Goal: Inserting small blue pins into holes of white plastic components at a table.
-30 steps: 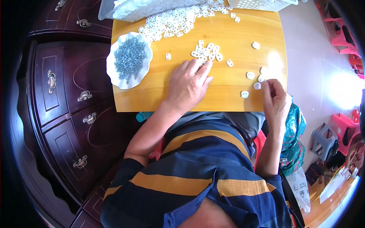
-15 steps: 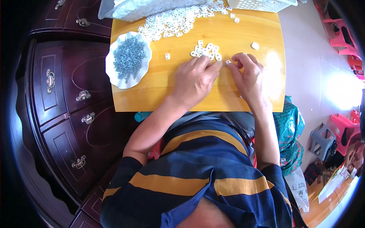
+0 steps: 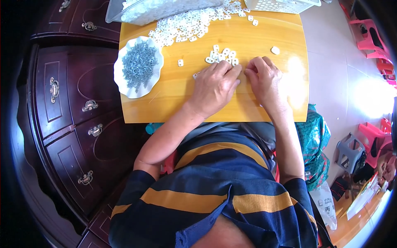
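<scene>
My left hand (image 3: 216, 84) rests low over the wooden table, fingers curled and thumb against the index finger. What it holds, if anything, is hidden. Just beyond its knuckles lies a small cluster of white two-holed plastic pieces (image 3: 226, 51), and another piece (image 3: 195, 76) peeks out at its left side. A short gap away, my right hand (image 3: 264, 78) is closed in a pinch, its fingertips bent down and hiding whatever is between them. One white piece (image 3: 180, 63) lies alone left of the cluster; a rounder white piece (image 3: 275, 50) lies beyond my right hand.
A white scalloped bowl (image 3: 118, 78) of small metal screws (image 3: 139, 64) stands at the table's left. Many white pieces (image 3: 182, 29) spread along the far side, before a clear bin (image 3: 165, 11) and a white perforated basket (image 3: 285, 5). Dark drawers (image 3: 53, 107) flank the table's left.
The white piece seen at my right fingertips is now hidden as those fingers curl in. My left hand has turned slightly, uncovering a piece at its left side.
</scene>
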`<state>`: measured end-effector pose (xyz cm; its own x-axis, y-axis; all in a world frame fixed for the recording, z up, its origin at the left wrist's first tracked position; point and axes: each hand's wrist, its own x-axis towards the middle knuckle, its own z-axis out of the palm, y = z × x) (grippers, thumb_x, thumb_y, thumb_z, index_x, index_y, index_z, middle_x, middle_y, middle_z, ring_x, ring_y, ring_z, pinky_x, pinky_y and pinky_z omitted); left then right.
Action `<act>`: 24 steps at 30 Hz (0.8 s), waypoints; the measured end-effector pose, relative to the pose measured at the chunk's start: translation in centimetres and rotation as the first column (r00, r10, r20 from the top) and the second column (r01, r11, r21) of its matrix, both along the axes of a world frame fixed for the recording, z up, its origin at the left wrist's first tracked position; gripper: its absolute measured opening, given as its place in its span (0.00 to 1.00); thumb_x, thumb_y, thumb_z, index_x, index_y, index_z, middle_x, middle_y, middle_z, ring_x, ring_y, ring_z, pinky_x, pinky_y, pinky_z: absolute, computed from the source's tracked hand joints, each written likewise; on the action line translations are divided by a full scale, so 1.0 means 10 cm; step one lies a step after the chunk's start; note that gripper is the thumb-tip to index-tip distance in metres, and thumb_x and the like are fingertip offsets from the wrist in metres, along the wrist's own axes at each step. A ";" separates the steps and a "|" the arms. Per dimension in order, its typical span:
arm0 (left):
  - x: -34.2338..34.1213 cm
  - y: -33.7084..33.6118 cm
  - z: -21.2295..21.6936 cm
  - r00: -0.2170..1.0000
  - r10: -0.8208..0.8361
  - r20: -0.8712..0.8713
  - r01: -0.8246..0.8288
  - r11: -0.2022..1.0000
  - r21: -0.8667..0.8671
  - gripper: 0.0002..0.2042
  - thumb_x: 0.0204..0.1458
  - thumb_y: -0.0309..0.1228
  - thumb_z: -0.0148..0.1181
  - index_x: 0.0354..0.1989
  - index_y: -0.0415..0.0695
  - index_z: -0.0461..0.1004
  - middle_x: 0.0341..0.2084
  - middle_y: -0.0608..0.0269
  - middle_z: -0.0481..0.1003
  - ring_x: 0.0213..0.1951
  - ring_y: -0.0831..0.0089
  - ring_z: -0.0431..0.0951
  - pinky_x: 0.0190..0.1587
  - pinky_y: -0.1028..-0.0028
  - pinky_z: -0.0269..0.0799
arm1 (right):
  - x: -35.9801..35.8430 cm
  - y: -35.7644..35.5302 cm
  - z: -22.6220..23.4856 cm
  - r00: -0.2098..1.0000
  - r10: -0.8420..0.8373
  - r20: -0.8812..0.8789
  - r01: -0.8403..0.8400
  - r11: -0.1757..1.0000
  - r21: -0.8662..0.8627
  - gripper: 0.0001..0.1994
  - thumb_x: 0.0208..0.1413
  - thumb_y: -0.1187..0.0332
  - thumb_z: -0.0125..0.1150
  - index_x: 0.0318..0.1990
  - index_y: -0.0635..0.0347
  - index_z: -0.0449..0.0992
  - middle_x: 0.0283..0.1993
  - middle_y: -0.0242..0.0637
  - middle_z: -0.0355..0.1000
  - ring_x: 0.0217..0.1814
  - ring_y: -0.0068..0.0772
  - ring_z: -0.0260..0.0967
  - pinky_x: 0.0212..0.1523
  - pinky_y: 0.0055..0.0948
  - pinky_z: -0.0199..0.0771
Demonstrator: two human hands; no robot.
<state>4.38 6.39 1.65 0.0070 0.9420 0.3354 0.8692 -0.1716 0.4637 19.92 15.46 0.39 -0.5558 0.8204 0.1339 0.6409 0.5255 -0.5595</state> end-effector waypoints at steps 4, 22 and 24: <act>-0.02 -0.03 0.01 1.000 0.010 -0.005 -0.010 0.999 -0.032 0.17 0.47 0.26 0.68 0.47 0.43 0.78 0.33 0.61 0.74 0.36 0.62 0.78 0.37 0.64 0.75 | 0.09 -0.01 0.25 0.995 -0.002 -0.102 -0.006 0.997 -0.073 0.05 0.55 0.69 0.65 0.35 0.57 0.74 0.32 0.39 0.75 0.32 0.45 0.76 0.32 0.40 0.74; 0.08 -0.15 0.00 0.994 -0.084 -0.068 0.082 0.996 -0.027 0.20 0.46 0.28 0.69 0.49 0.38 0.76 0.37 0.58 0.71 0.40 0.59 0.72 0.43 0.62 0.71 | 0.85 -0.25 0.22 0.526 -0.580 -0.622 0.073 0.759 -0.647 0.06 0.65 0.71 0.59 0.46 0.60 0.75 0.34 0.31 0.77 0.27 0.11 0.62 0.27 0.13 0.59; 0.11 -0.23 0.04 0.993 -0.091 -0.072 0.088 0.995 -0.051 0.20 0.46 0.30 0.69 0.49 0.39 0.76 0.38 0.58 0.71 0.41 0.59 0.72 0.43 0.62 0.71 | 0.79 -0.30 0.24 0.511 -0.596 -0.619 0.091 0.754 -0.651 0.08 0.64 0.71 0.60 0.48 0.62 0.76 0.35 0.28 0.76 0.28 0.11 0.63 0.27 0.12 0.59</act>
